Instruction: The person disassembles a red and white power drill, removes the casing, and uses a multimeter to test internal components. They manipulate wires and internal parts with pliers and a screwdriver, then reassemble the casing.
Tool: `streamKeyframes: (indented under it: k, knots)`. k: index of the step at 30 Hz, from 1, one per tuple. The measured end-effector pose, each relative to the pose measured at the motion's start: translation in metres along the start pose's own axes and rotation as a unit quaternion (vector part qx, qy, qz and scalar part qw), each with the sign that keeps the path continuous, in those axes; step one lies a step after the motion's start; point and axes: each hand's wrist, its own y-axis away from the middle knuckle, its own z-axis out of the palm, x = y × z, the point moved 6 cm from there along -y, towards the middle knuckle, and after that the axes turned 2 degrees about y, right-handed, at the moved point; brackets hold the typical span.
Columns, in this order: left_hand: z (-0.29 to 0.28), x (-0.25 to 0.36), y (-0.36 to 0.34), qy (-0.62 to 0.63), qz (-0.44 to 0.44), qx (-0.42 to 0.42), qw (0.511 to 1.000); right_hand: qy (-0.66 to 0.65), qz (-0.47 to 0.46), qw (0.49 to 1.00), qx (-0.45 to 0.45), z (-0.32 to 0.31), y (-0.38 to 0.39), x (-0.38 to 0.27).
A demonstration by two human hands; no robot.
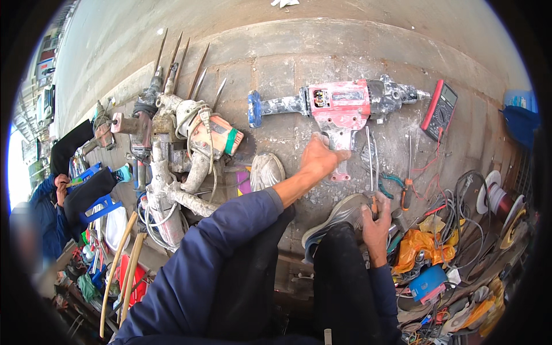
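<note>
A red, dust-covered demolition hammer (339, 100) lies on the pavers with an opening in its casing. My left hand (324, 158) is closed round the pale handle (344, 140) below its body. My right hand (374, 224) grips a small orange-and-black tool (375, 201), apparently a screwdriver, beside my right shoe (333, 224). Near it lie teal pliers (391, 179) and another screwdriver (406, 196). A red-framed multimeter (439, 109) with thin leads lies to the right of the hammer.
Several dusty power tools (155, 138) with chisels lie at left, beside wooden sticks (131, 259). A seated person (46, 213) is beyond them. Cables (463, 201), wire spools (494, 195), orange bags (420, 250) and a blue box (428, 283) crowd the right. A blue container (519, 118) stands behind.
</note>
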Motion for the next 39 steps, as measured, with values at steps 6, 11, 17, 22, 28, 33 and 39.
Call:
streamKeyframes:
  k: [6,11,17,22,28,33,39]
  knots:
    - [0.006,-0.007,-0.008,0.002,0.042,0.019,0.999,0.071,0.000,0.997,0.001,-0.033,0.007,-0.015]
    - [0.017,0.027,0.001,-0.014,0.032,-0.057,0.998,-0.026,0.036,0.999,0.017,-0.041,0.003,-0.011]
    - [-0.009,0.051,0.012,0.061,0.047,-0.027,0.997,-0.102,0.013,0.994,-0.025,-0.039,-0.009,-0.029]
    - [-0.007,0.070,0.014,0.059,0.005,-0.083,0.995,-0.134,0.013,0.991,-0.003,-0.041,-0.010,-0.026]
    - [-0.008,0.067,0.007,0.062,0.010,-0.093,0.994,-0.161,-0.004,0.987,-0.010,-0.045,-0.021,-0.035]
    - [-0.008,0.069,0.011,0.056,0.011,-0.077,0.995,-0.152,0.002,0.988,-0.016,-0.052,-0.024,-0.041]
    - [-0.010,0.068,0.007,0.056,0.017,-0.091,0.994,-0.154,-0.008,0.988,-0.004,-0.054,-0.027,-0.042]
